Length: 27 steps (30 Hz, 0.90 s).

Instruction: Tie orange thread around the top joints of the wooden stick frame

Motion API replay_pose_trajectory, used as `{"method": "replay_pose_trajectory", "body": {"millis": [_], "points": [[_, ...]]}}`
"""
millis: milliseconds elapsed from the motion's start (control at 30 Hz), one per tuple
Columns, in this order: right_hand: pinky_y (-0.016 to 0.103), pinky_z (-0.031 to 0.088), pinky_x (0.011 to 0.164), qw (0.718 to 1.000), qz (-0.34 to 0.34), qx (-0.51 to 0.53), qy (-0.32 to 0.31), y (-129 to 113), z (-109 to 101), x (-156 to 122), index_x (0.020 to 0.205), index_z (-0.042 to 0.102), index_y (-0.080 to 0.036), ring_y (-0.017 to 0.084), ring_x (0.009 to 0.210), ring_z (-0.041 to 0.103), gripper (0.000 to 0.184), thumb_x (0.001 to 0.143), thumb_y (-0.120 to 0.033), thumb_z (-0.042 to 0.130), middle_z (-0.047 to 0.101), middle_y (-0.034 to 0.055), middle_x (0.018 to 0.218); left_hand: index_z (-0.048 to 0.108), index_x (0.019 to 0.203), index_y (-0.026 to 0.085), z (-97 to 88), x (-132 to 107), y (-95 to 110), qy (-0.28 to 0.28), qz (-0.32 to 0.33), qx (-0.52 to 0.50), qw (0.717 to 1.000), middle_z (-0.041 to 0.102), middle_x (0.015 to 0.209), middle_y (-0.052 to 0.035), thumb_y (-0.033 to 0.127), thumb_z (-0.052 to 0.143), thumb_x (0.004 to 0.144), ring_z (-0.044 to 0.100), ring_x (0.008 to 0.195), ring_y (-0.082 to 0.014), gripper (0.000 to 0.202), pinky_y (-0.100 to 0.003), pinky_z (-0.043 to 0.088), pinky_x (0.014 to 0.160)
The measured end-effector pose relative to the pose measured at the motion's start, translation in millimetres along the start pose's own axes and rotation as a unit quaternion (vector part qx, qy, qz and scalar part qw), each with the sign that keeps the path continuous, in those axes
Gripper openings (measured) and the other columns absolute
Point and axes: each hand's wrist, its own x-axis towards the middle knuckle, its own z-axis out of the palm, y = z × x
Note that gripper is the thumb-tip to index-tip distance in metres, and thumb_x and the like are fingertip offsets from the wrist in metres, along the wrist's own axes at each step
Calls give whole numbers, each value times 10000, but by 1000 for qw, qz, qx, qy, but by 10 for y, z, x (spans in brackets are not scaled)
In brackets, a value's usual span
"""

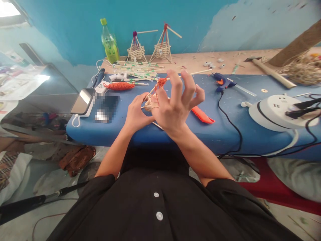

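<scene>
A small pyramid-shaped model of bamboo sticks stands between my hands, its top bound with orange string. My left hand is closed around its left side. My right hand pinches at its right side with thumb and forefinger, the other fingers lifted apart. The pinching fingertips and much of the model are hidden behind the right hand. One long stick juts right from the bound top. On the blue table beside my right hand lies an orange cutter knife.
Two similar stick models stand by the wall with a green bottle. Wrapped chopsticks, an orange yarn bundle and a phone lie left. Rightward are a glue gun, its cable, a hammer and a white power socket.
</scene>
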Motion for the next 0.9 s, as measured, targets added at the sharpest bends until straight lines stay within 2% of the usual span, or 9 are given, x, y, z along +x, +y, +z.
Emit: {"method": "replay_pose_trajectory", "body": {"millis": [100,200,333,433,667,900], "points": [[869,197,1342,994,-35,-106,20,-11,44,22,967,795,-281,474,1727,371,184,1041,-319,631,652,53,1655,663,1397,193,-17,-1,49,-7,-2,11,1000,794,1332,-143,373,907,758,775,1242,-315,708,-491,640,1147],[823,296,1295,970,-64,-232,24,-28,51,8,1018,808,-244,466,1631,501,218,1033,-234,591,692,113,1604,660,1399,164,-40,-2,108,-17,-4,25,1000,791,1325,-153,329,855,798,769,1247,-297,653,-459,636,1154],[768,375,1236,946,-75,-316,2,-108,16,12,1030,818,-233,466,1575,552,234,1025,-219,584,701,140,1582,640,1406,198,-41,-2,142,-22,-25,38,999,787,1359,-145,255,856,770,762,1281,-301,674,-465,629,1178],[774,379,1214,941,-67,-332,-7,-172,4,37,1008,813,-231,481,1592,525,222,1021,-212,592,677,145,1607,634,1407,225,-38,-2,154,-28,-39,38,998,776,1412,-143,232,875,754,751,1314,-308,696,-485,618,1207],[767,362,1251,950,-60,-308,2,-287,-23,82,1079,785,-252,450,1585,529,232,1013,-151,586,692,129,1589,637,1396,205,-54,-1,193,-46,-53,39,997,767,1375,-140,280,914,768,751,1286,-301,690,-465,641,1157],[554,511,1187,966,-38,-256,-9,-304,-175,187,888,660,-257,335,1363,616,157,987,-139,630,713,132,1484,603,1461,191,8,-7,148,-37,-61,46,996,751,1385,-136,309,955,758,741,1294,-317,795,-468,635,1158]]}}
